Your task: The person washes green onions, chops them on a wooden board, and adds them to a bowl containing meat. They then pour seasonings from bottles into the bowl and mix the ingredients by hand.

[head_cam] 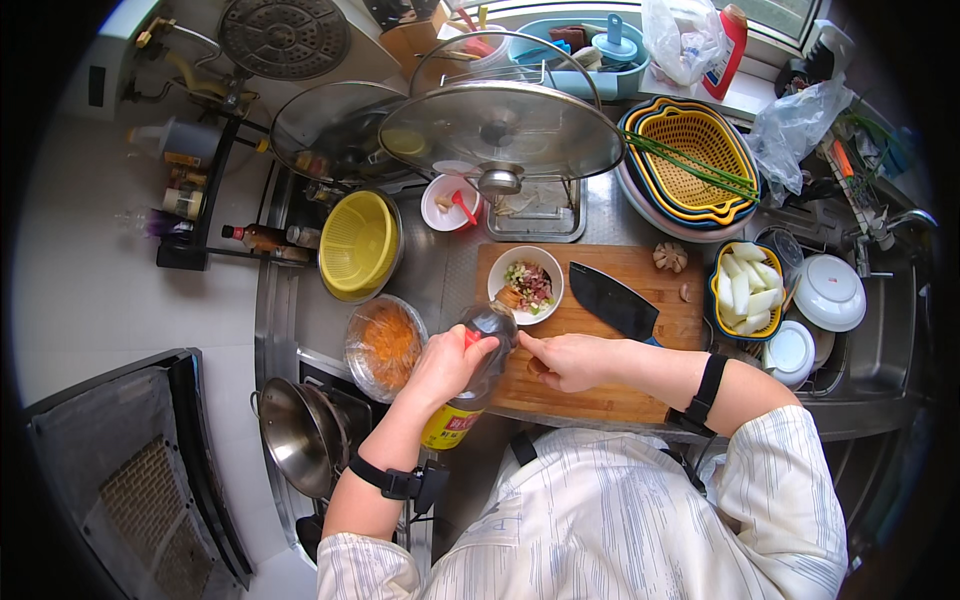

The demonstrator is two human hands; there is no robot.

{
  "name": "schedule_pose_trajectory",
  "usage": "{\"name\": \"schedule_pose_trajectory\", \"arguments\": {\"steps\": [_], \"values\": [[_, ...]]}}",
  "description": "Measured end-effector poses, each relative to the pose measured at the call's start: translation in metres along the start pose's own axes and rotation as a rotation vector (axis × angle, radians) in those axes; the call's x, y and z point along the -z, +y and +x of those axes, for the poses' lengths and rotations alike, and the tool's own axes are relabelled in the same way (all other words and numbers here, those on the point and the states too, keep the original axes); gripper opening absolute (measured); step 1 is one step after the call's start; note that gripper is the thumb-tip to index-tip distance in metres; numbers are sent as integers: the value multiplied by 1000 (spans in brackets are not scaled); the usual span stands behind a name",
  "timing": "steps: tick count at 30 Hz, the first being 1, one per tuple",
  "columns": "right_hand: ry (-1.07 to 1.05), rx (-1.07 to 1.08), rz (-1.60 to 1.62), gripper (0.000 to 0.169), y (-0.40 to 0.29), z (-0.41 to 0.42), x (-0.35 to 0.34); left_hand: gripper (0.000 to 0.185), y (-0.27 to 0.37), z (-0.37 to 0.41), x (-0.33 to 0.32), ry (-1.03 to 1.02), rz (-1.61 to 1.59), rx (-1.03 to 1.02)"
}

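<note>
My left hand [441, 369] grips the red handle of a large plastic bottle [480, 384] with dark liquid and a yellow label. The bottle is tilted, its neck at the near edge of a white bowl [497, 285]. Chopped scallion, diced pinkish pieces and a brownish paste lie in the bowl, which stands on a wooden cutting board [600, 397]. My right hand [571, 363] has its index finger stretched towards the bottle's neck; whether it touches is unclear. Its other fingers are curled, with nothing seen in them. Beyond this hand lies a dark-bladed cleaver [613, 300].
A garlic bulb [670, 257] and a loose clove [685, 292] sit on the board. Left of the bottle stands a film-covered bowl of orange shreds [386, 346]. A basket of white chunks [748, 291] is at right. A glass lid [450, 127] stands upright behind.
</note>
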State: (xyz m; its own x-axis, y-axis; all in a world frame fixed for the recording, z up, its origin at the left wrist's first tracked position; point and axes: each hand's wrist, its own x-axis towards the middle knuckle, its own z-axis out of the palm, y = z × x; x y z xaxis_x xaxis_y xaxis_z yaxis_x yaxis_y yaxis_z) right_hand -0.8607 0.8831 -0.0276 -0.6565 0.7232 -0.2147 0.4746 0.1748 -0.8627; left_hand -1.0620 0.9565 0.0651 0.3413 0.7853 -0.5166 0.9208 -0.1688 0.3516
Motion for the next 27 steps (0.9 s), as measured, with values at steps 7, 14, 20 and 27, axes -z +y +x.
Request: {"name": "schedule_pose_trajectory", "arguments": {"steps": [7, 14, 20, 27], "values": [[-7, 6, 16, 63, 0, 2, 0, 51, -1, 1, 0, -8, 7, -3], [-8, 15, 30, 61, 0, 4, 0, 50, -3, 3, -1, -3, 7, -7], [-25, 1, 23, 60, -1, 6, 2, 49, -3, 4, 0, 1, 13, -17], [-30, -3, 31, 61, 0, 8, 1, 48, 0, 4, 3, -11, 13, -6]]}}
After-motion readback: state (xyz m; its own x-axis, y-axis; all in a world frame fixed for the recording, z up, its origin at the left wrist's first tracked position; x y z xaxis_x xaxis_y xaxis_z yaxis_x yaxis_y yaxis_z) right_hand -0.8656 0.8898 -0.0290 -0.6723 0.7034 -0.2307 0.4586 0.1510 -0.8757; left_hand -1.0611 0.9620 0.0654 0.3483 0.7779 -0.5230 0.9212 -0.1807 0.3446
